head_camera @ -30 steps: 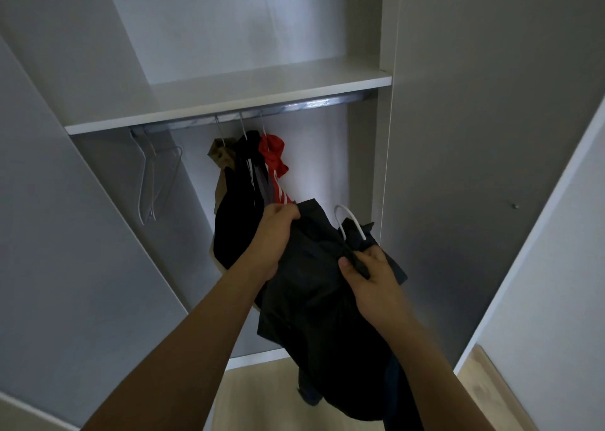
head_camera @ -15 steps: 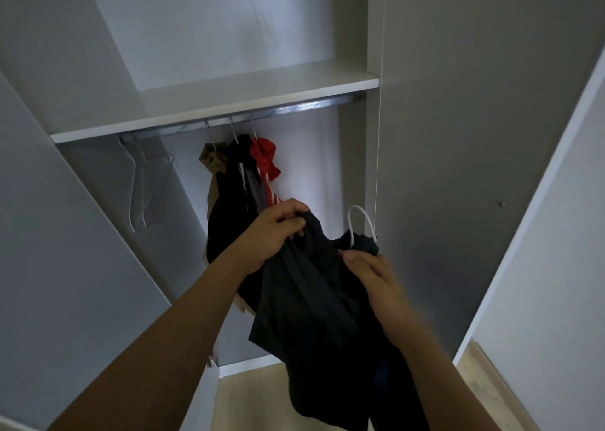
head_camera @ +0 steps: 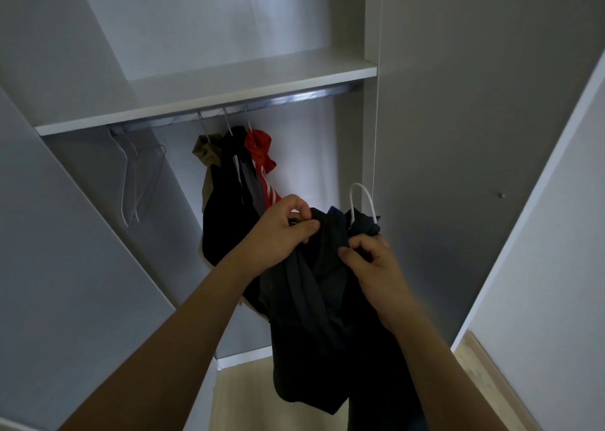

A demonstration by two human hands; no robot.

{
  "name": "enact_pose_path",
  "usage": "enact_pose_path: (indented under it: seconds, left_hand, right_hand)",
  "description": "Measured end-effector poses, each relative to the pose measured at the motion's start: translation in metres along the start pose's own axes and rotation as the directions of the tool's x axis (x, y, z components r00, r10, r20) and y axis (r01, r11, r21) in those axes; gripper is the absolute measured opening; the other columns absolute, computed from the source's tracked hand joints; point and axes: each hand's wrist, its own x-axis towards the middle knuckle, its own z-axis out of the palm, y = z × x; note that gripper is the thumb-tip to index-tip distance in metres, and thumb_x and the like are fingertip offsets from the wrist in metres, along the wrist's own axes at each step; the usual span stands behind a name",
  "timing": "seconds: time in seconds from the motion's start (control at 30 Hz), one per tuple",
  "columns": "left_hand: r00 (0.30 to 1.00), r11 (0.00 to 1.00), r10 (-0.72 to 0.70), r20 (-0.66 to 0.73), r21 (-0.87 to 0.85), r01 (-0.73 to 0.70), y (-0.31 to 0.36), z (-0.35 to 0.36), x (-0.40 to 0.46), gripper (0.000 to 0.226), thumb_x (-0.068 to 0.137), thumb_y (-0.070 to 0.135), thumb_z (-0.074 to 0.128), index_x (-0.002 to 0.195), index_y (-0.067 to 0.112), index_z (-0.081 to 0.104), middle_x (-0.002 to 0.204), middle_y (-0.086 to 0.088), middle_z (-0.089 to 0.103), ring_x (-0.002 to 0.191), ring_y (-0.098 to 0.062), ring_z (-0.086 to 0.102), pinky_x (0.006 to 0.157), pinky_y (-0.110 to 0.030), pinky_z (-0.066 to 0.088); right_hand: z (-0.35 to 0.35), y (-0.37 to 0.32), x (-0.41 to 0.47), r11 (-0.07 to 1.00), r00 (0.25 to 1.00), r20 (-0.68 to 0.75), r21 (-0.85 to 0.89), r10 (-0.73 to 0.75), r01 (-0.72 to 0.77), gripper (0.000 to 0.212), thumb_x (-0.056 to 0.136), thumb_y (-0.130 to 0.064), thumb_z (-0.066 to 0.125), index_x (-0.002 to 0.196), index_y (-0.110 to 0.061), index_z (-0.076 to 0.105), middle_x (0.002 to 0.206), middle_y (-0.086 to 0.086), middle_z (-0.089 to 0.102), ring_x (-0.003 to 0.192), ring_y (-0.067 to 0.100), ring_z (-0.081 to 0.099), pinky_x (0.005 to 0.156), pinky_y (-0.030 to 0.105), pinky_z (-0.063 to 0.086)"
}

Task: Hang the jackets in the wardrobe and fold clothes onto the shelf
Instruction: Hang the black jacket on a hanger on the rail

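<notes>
A dark jacket [head_camera: 314,316] hangs bunched in front of the open wardrobe, held by both hands. My left hand [head_camera: 281,234] pinches its upper left edge. My right hand [head_camera: 373,263] grips the cloth just below a white hanger hook [head_camera: 360,198] that sticks up out of the jacket's collar. The hook is well below the metal rail [head_camera: 294,98]. On the rail hang a tan garment [head_camera: 204,150], a black jacket [head_camera: 226,214] and a red jacket [head_camera: 260,150]. The white shelf [head_camera: 209,96] sits above the rail.
Empty white hangers [head_camera: 137,181] hang at the rail's left end. Grey wardrobe doors stand open at the left [head_camera: 65,250] and right [head_camera: 474,168]. A white wall [head_camera: 556,267] and light wooden floor [head_camera: 242,398] lie below and to the right.
Both hands have lifted the dark jacket and drawn closer together. The white hook now stands higher above the collar, and my right hand has curled onto the cloth below it.
</notes>
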Motion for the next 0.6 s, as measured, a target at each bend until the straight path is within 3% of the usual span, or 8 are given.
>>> enact_pose_path:
  seconds: [0.07,0.17,0.3,0.37,0.47,0.6]
  left_hand:
    - [1.0,0.999,-0.015,-0.013,0.033,0.016,-0.007,0.004,-0.009,0.016,0.088,0.033,0.068,0.088,0.018,0.063,0.071,0.01,0.064,0.065,0.001,0.061,0.063,-0.009,0.047]
    - [0.988,0.994,-0.081,0.13,0.088,0.07,-0.014,0.014,-0.025,0.034,0.071,0.061,0.071,0.085,0.029,0.068,0.081,0.015,0.067,0.075,0.001,0.064,0.065,-0.011,0.049]
    - [0.992,0.985,-0.103,0.077,0.148,0.091,-0.025,0.025,-0.026,0.009,0.083,0.037,0.074,0.082,0.032,0.066,0.079,0.017,0.066,0.077,0.001,0.063,0.075,-0.022,0.048]
    - [0.99,0.989,-0.078,0.12,0.132,0.062,-0.025,0.026,-0.026,0.015,0.09,0.026,0.068,0.077,0.033,0.065,0.073,0.019,0.064,0.072,0.002,0.061,0.077,-0.024,0.047]
    - [0.985,0.987,-0.037,0.166,0.159,0.01,-0.023,0.026,-0.027,0.017,0.093,0.026,0.063,0.079,0.034,0.062,0.076,0.02,0.062,0.073,0.003,0.059,0.076,-0.02,0.046]
    - [0.99,0.978,-0.016,0.143,0.209,-0.014,-0.026,0.032,-0.026,0.016,0.093,0.028,0.063,0.08,0.037,0.06,0.083,0.027,0.061,0.08,0.008,0.058,0.072,-0.017,0.04]
  right_hand:
    - [0.0,-0.003,0.0,1.0,0.998,-0.056,0.012,-0.017,0.017,0.023,0.088,-0.02,0.067,0.068,-0.03,0.064,0.101,-0.004,0.048,0.083,-0.003,0.053,0.075,0.011,0.042]
    - [-0.001,-0.005,0.001,0.999,0.995,-0.096,0.04,-0.027,0.031,0.025,0.088,-0.024,0.068,0.064,-0.029,0.062,0.099,-0.003,0.047,0.082,-0.004,0.053,0.071,0.004,0.043]
    - [-0.001,-0.004,0.002,0.997,0.989,-0.138,0.03,-0.06,0.065,0.024,0.09,-0.018,0.066,0.068,-0.016,0.058,0.094,-0.004,0.047,0.073,-0.007,0.052,0.067,0.006,0.045]
    - [-0.003,-0.002,0.002,0.996,0.984,-0.154,-0.028,-0.088,0.085,0.026,0.091,-0.013,0.064,0.067,-0.016,0.053,0.085,-0.006,0.049,0.068,-0.005,0.05,0.064,0.008,0.043]
    - [-0.007,0.001,0.003,0.994,0.979,-0.178,-0.066,-0.097,0.087,0.024,0.09,-0.009,0.062,0.071,-0.019,0.052,0.071,-0.011,0.054,0.062,-0.002,0.05,0.058,0.01,0.042]
    - [-0.009,0.003,0.0,0.995,0.977,-0.201,-0.084,-0.068,0.052,0.032,0.086,-0.004,0.061,0.089,-0.035,0.058,0.078,-0.017,0.059,0.069,-0.002,0.057,0.058,0.01,0.045]
